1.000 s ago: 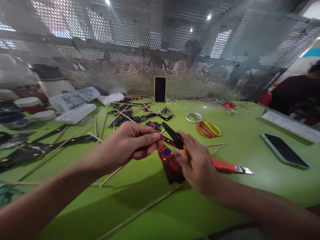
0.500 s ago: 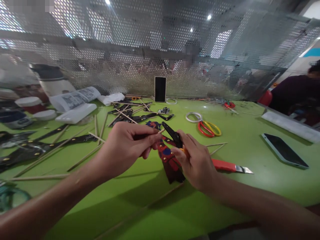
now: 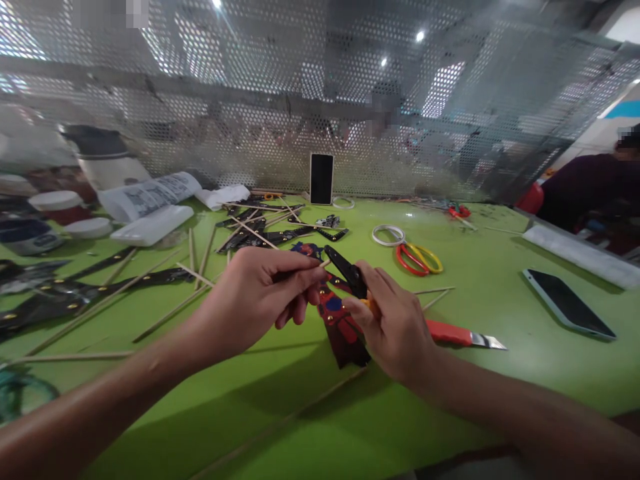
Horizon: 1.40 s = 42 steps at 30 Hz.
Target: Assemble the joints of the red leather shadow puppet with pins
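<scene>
My left hand [image 3: 273, 297] is closed in a pinch on a thin bamboo stick [image 3: 326, 263], whose pale tip pokes out past the fingertips. In my right hand [image 3: 393, 317] is a pair of pliers [image 3: 346, 270] with dark jaws and a bit of orange handle showing; the jaws sit right by the stick's tip. Whether they touch it I cannot tell. Below lies a red and blue patterned piece [image 3: 345, 327] with brass studs, partly covered by my hands. A red-handled craft knife [image 3: 463, 333] rests beside my right hand, blade pointing right.
Black studded pieces [image 3: 125, 287] and loose bamboo sticks [image 3: 200, 260] spread across the left. Wire rings [image 3: 420, 258] in red and yellow lie beyond my right hand. A phone [image 3: 570, 303] lies at right; another upright phone [image 3: 321, 179] leans on the perforated metal screen [image 3: 250, 100].
Very little differs. My left hand has shifted slightly to the right with the stick, its lower fingers curled a bit differently. My right hand and the pliers look nearly still.
</scene>
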Tool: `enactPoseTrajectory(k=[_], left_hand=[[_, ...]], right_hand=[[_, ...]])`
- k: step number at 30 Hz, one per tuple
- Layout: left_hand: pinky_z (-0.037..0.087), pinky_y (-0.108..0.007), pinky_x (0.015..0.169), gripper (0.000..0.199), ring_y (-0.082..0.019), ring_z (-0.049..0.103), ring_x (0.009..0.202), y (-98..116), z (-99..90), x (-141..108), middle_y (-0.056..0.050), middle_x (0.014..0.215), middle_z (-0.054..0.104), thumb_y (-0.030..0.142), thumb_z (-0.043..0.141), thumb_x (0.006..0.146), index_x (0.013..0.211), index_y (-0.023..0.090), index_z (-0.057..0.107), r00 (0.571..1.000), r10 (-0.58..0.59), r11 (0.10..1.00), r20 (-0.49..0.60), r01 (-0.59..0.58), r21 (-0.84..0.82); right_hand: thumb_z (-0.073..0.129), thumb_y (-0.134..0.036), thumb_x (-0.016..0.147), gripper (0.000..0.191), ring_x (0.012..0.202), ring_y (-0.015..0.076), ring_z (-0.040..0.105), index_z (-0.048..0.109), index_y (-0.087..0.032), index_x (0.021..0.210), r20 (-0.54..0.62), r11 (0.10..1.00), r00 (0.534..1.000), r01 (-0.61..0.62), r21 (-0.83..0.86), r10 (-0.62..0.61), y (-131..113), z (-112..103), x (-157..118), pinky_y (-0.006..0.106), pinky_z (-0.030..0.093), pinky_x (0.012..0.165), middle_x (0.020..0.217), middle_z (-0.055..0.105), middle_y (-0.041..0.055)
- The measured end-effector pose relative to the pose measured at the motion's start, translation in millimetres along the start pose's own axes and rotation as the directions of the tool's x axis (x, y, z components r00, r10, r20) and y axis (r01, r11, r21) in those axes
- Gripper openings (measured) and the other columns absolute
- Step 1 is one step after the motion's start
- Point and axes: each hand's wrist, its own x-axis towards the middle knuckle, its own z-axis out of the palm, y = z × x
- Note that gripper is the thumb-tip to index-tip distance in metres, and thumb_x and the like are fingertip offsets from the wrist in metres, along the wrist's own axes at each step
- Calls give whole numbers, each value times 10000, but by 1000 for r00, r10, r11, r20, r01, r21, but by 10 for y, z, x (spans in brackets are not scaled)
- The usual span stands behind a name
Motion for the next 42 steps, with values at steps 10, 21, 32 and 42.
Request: enactPoseTrajectory(k=[10,21,32,42], left_hand=[[246,-132,370,283,-14,371,412,-41,-85,53,24,595,530,368,621,954,854,111,683,941,-91,887,325,225,-403],[327,-179,423,363,-68,445,485,35,-77,17,21,568,528,431,535,987,827,137,677,987,0,1000,163,-3,18],[400,-282,627,242,-142,557,694,-101,200,-138,-73,772,653,19,482,936,766,93,637,752,659,475,-5,-412,778],[314,-188,445,360,-54,403,482,73,46,-35,6,609,580,340,529,988,719,131,646,999,44,998,13,-45,52]], right_hand=[[361,-528,1036,563,824,267,685,570,-67,1282,-67,994,992,102,-49,-105,-14,-59,7,396,563,699,939,696,167],[363,-506,1039,577,903,305,704,579,-22,1268,-51,993,993,107,-47,-110,-1,-62,-3,437,584,735,996,707,221],[328,-508,1046,591,871,294,737,610,-45,1283,92,999,995,-43,27,40,-99,-70,-5,429,607,738,1058,736,201],[348,-486,1049,579,939,305,727,591,-9,1269,-7,999,999,31,19,-31,-80,-68,-1,437,601,789,1020,721,217]])
